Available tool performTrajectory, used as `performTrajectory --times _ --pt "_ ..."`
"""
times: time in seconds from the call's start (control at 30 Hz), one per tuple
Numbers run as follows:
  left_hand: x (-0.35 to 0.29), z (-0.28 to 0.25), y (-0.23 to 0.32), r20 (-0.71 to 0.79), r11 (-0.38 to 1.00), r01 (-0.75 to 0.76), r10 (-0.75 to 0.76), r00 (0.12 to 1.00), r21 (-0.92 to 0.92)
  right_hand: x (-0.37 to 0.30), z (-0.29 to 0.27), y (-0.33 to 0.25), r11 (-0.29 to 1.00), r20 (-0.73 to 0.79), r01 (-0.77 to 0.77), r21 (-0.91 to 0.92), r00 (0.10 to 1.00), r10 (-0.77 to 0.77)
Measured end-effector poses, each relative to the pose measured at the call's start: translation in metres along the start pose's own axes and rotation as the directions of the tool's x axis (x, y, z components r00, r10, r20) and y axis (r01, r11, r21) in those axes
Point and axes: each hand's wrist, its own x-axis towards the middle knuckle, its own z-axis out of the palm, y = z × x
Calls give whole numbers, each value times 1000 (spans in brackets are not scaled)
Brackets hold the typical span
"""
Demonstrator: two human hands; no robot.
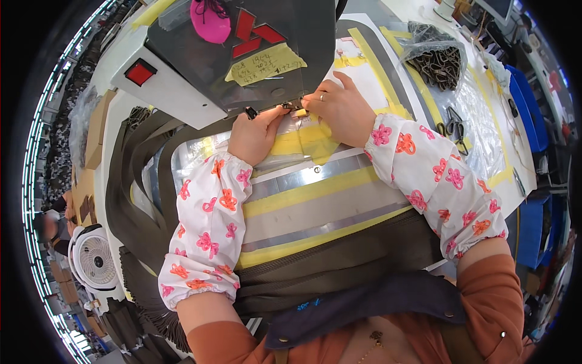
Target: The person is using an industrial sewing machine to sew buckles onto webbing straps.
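Observation:
My left hand [257, 130] and my right hand [342, 109] meet under the front edge of a grey and white sewing machine head [279, 85]. The fingers of both are closed around a small dark spot at the machine's working point. What they pinch there is mostly hidden by the fingertips and the machine. Below them lies a work plate [285, 182] with yellow tape and clear film. A ring sits on a finger of my right hand. Dark olive webbing [145, 176] loops down at my left, and more webbing [339, 249] lies across the near edge.
A clear bag of dark metal hooks [433, 64] sits at the far right, with black-handled scissors [454, 128] nearer. Blue bins [527, 109] stand beyond the table's right edge. At lower left is a white fan [96, 261]; a person [57, 227] is beyond it.

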Motion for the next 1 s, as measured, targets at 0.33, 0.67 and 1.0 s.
performTrajectory --times 0.33,0.67,1.0 --pt "-6 -1 14 8 997 67 -67 998 39 -6 6 -5 997 -97 -17 80 995 25" --pt "-25 -9 15 8 906 -292 304 953 307 -8 -8 -27 978 -165 130 165 981 -103" --pt "-14 -17 23 232 840 -375 304 924 392 -7 -11 -23 963 -150 118 242 985 -83"
